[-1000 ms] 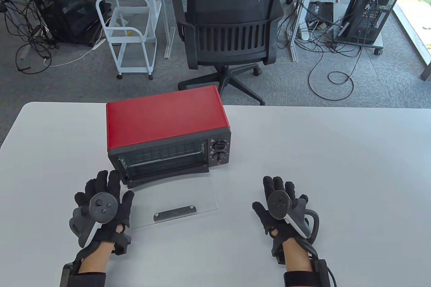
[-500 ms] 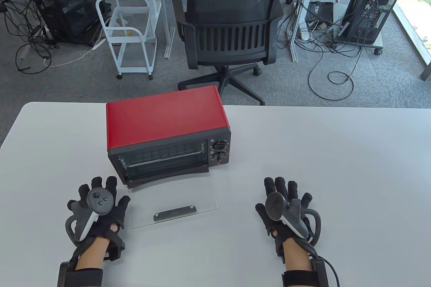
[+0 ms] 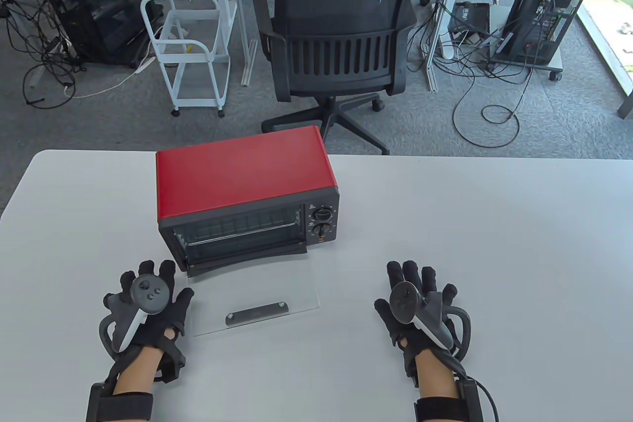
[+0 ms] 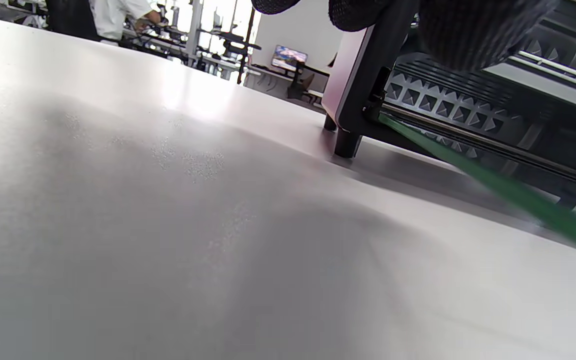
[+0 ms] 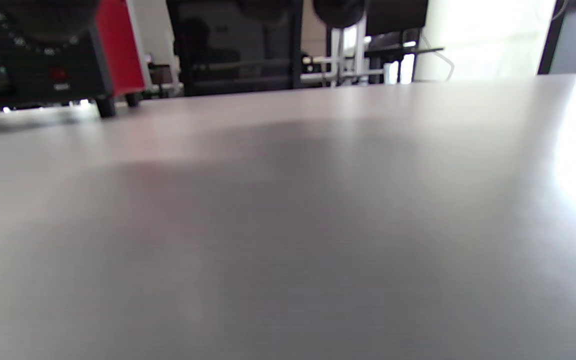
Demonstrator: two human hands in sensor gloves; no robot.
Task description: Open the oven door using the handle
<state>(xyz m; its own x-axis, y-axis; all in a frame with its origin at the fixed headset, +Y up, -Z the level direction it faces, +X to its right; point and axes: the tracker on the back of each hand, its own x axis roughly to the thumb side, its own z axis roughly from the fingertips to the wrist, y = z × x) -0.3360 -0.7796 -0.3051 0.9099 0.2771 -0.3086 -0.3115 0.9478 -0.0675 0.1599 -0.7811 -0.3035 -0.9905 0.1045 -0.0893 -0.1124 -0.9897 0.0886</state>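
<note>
A red toaster oven point(image 3: 242, 179) stands on the white table point(image 3: 494, 244). Its glass door point(image 3: 257, 293) is folded down flat onto the table, with the dark handle point(image 3: 257, 313) at its near edge. My left hand point(image 3: 148, 298) rests flat on the table just left of the door, fingers spread, holding nothing. My right hand point(image 3: 415, 293) rests flat on the table well to the right of the door, fingers spread, empty. The left wrist view shows the oven's front corner and foot point(image 4: 348, 142) and the door's green glass edge point(image 4: 493, 185). The right wrist view shows the oven's right corner point(image 5: 113, 55).
Two control knobs point(image 3: 322, 221) sit on the oven's right front panel. A black office chair point(image 3: 336, 36) stands beyond the table's far edge. A white cart point(image 3: 190, 46) and cables lie on the floor behind.
My left hand drew back from the oven's front left corner and settled flat beside the open door. My right hand barely shifted. The door stayed open.
</note>
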